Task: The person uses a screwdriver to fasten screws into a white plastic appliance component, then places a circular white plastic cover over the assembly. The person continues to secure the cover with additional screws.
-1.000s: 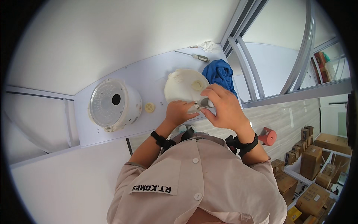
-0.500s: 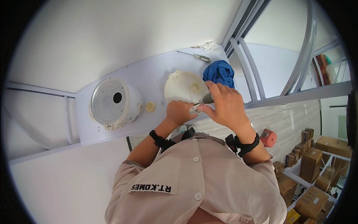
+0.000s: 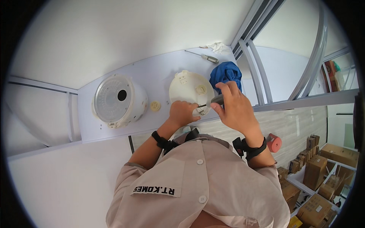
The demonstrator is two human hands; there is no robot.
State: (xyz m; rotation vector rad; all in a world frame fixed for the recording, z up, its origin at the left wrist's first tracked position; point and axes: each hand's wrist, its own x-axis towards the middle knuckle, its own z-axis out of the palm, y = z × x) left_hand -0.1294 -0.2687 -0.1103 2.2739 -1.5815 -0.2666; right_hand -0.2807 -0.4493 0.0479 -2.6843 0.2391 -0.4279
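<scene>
My left hand [image 3: 183, 114] is closed on the near edge of a round cream plastic lid [image 3: 184, 90] that lies with its inner side up. A grey-handled screwdriver [image 3: 217, 100] is gripped in my right hand [image 3: 236, 110]. Its shaft points left across the lid's near rim, by a small hinge or latch part [image 3: 202, 111]; whether the tip touches anything is hidden by my left fingers. A small round yellowish cap [image 3: 200, 89] sits inside the lid. Left of the lid, a similar loose round cap [image 3: 155, 106] rests on the white table [image 3: 152, 72].
A white rice-cooker-like body [image 3: 138, 102] with a metal disc on top stands at the left. Bunched blue cloth [image 3: 226, 74] lies right of the lid. Farther back are another screwdriver [image 3: 210, 58] and a white rag [image 3: 217, 47]. Metal framing [image 3: 254, 68] borders the table's right.
My right hand has drawn slightly to the right with the screwdriver, showing more of its shaft and the lid's rim. My left hand stays on the lid.
</scene>
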